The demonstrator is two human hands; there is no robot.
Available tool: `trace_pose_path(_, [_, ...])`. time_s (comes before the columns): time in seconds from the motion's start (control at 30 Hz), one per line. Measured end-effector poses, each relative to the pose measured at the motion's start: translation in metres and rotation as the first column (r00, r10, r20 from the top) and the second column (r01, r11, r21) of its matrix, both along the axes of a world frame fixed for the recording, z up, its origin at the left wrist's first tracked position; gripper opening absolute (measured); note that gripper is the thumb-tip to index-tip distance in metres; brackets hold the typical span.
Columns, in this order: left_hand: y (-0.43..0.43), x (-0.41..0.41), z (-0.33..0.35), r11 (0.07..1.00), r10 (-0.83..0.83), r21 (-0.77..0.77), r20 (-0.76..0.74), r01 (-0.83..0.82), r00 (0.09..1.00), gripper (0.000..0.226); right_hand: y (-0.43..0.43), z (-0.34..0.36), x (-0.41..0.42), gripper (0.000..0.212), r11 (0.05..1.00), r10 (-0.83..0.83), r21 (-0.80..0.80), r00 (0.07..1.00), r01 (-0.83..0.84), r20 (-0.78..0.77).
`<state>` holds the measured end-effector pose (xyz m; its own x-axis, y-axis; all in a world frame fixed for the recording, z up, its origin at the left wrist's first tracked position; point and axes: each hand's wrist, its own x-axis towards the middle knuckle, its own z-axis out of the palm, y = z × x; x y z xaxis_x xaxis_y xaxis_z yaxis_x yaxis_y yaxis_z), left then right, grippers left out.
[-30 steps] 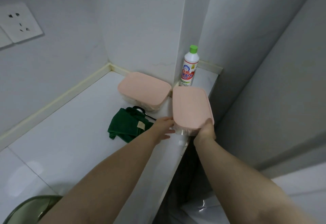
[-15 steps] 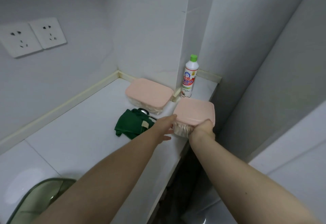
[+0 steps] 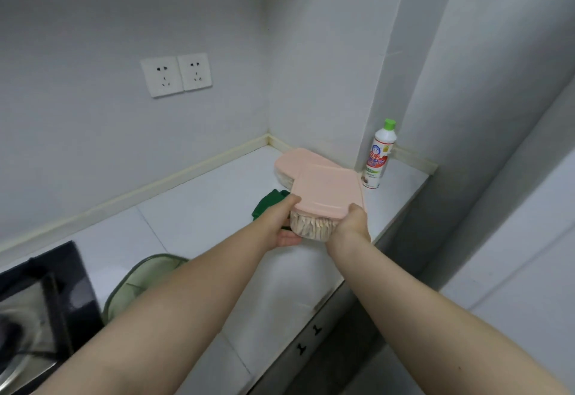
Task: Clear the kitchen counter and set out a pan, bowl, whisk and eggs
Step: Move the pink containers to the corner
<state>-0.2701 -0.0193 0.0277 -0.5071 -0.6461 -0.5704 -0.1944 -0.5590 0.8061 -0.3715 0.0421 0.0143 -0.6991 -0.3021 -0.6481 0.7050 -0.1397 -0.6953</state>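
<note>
The pink-lidded container (image 3: 323, 198) now sits higher, lifted clear of the white counter (image 3: 193, 217) since a second ago. The left hand (image 3: 280, 223) and right hand (image 3: 351, 223) both clasp its near end. Behind it rest a second pink-lidded box (image 3: 291, 161), a green cloth (image 3: 267, 203) and a bottle (image 3: 378, 155).

A lidded box (image 3: 326, 189) sits between the fingers (image 3: 292, 200) above the table (image 3: 199, 208); beyond it, another box (image 3: 289, 161); right, a bottle (image 3: 378, 155).
</note>
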Motion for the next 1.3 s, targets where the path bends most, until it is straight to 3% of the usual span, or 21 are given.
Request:
trace_pose_path(0.23, [0.026,0.091,0.020,0.975,0.212,-0.065,-0.044,-0.214,0.976,0.012,0.014,0.039,0.086,0.018,0.986,0.120,-0.115,0.992,-0.125,-0.043])
trace_pose_path(0.5, [0.085,0.238,0.041,0.884,0.460,-0.073,-0.039,-0.461,0.887,0.014,0.047,0.063,0.225,0.027,0.907,0.396,-0.139,0.918,-0.396,-0.036])
trace_pose_path(0.6, [0.113,0.292,0.046,0.841,0.532,-0.094,-0.036,-0.533,0.846,0.027,0.062,0.067,0.274,0.027,0.857,0.496,-0.144,0.868,-0.495,-0.034])
trace_pose_path(0.77, [0.173,0.400,0.053,0.735,0.668,-0.119,-0.042,-0.668,0.743,0.026,0.100,0.067,0.371,0.035,0.669,0.733,-0.167,0.680,-0.724,-0.015])
trace_pose_path(0.93, [0.235,0.485,0.049,0.641,0.761,-0.129,-0.025,-0.757,0.649,0.020,0.140,0.064,0.453,0.037,0.499,0.862,-0.137,0.507,-0.856,-0.023])
trace_pose_path(1.3, [0.342,0.641,0.040,0.358,0.928,-0.114,-0.065,-0.927,0.366,0.024,0.207,0.059,0.616,0.028,0.152,0.986,-0.097,0.158,-0.984,-0.058])
